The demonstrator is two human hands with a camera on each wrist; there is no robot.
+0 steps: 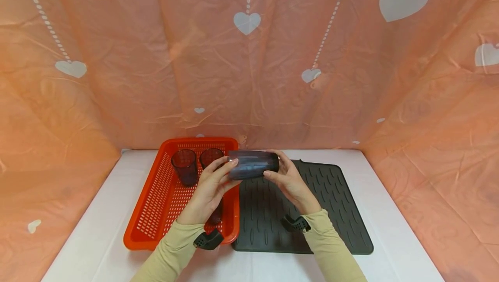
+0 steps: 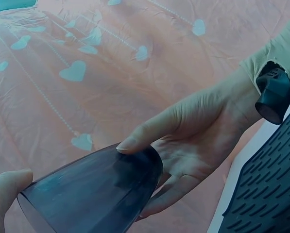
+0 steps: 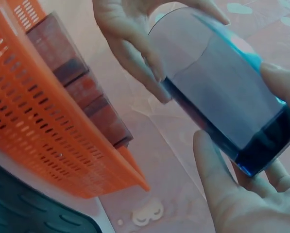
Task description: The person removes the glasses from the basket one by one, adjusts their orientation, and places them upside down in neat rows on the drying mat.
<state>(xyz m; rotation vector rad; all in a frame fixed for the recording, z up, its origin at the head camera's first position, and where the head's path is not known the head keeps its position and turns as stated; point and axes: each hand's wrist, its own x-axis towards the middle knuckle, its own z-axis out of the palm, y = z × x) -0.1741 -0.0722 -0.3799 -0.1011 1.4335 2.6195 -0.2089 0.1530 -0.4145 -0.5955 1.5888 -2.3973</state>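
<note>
A dark tinted glass lies sideways in the air, held between both hands above the seam where the orange basket meets the black ridged mat. The left hand curls around its open end, and the right hand cups its base with thumb and fingers. Two more glasses stand upright at the far end of the basket. Handling it well probably means keeping both grips firm while turning it, since smooth glass may slip.
</note>
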